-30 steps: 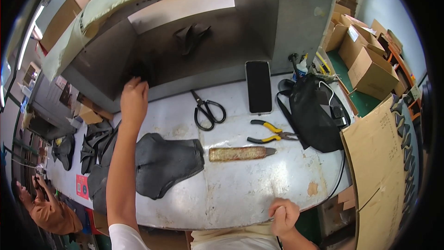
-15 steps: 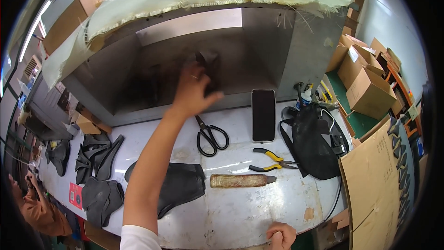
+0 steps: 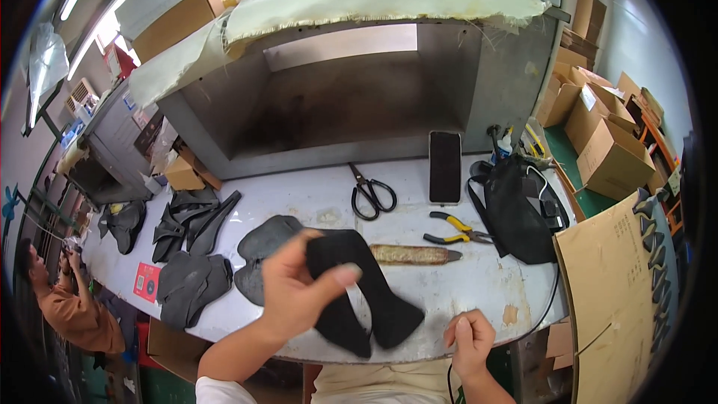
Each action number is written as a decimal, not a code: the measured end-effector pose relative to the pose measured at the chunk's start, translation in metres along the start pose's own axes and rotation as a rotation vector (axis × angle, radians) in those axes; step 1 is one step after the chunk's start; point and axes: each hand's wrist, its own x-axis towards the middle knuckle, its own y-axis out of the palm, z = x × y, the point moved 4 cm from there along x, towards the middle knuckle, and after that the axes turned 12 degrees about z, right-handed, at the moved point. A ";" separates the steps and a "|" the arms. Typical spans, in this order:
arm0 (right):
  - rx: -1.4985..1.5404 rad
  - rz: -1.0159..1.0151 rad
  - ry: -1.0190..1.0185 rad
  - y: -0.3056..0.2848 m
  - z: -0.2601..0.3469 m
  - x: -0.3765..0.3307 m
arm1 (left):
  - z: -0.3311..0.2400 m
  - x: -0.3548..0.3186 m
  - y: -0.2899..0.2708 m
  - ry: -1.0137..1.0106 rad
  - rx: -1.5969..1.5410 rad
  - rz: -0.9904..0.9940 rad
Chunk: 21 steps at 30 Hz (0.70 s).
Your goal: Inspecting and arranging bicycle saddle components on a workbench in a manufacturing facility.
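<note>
My left hand (image 3: 295, 295) is closed around a black U-shaped piece (image 3: 389, 307), which looks like a soft shoe upper. It hangs over the near middle of the table, its two ends pointing toward me. Beneath and beside it lie flat dark pieces (image 3: 262, 243), partly covered by my hand. By the front edge, my right hand (image 3: 471, 337) is curled into a loose fist with nothing showing in it. A worn tool handle with a dark tip (image 3: 419, 255) lies just beyond the held piece. Farther back rest black-handled scissors (image 3: 372, 198) and yellow-and-black pliers (image 3: 458, 233).
A grey metal box with an open front (image 3: 336, 105) stands at the back. More black shoe uppers (image 3: 193, 284) lie at the left. A phone (image 3: 445, 168) and black bag (image 3: 520, 213) are at the right, near a cardboard sheet (image 3: 606, 292). Another person (image 3: 71, 303) works far left.
My left hand has come back from the metal box's opening toward me and now holds the black upper. The view has shifted. My right hand remains curled by the front edge.
</note>
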 end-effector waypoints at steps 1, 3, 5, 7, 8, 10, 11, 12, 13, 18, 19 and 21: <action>-0.002 0.002 0.010 0.004 0.006 0.000 | 0.007 -0.014 0.005 -0.112 0.064 0.099; 0.061 0.112 -0.055 0.018 0.021 0.005 | 0.027 -0.041 0.016 -0.407 -0.027 0.186; 0.150 0.233 -0.103 0.049 0.046 0.025 | 0.051 -0.069 0.024 -0.536 -0.035 0.218; -0.016 0.416 -0.069 0.059 0.054 0.035 | 0.067 -0.084 0.027 -0.543 0.016 0.291; -0.168 0.613 -0.035 0.067 0.055 0.036 | 0.073 -0.089 0.030 -0.533 0.009 0.314; -0.184 0.719 0.069 0.069 0.056 0.036 | 0.072 -0.096 0.036 -0.536 0.013 0.360; -0.194 0.833 0.164 0.072 0.054 0.033 | 0.073 -0.101 0.037 -0.542 0.003 0.363; -0.195 0.832 0.172 0.071 0.056 0.033 | 0.074 -0.106 0.037 -0.566 0.013 0.393; -0.205 0.890 0.178 0.072 0.057 0.032 | 0.075 -0.111 0.037 -0.591 0.022 0.421; -0.043 0.947 0.298 0.078 0.043 0.019 | 0.072 -0.123 0.035 -0.476 0.058 0.403; 0.137 0.932 0.458 0.081 0.037 0.017 | 0.070 -0.125 0.036 -0.450 0.068 0.380; 0.320 0.907 0.618 0.088 0.022 0.010 | 0.069 -0.129 0.036 -0.428 0.078 0.357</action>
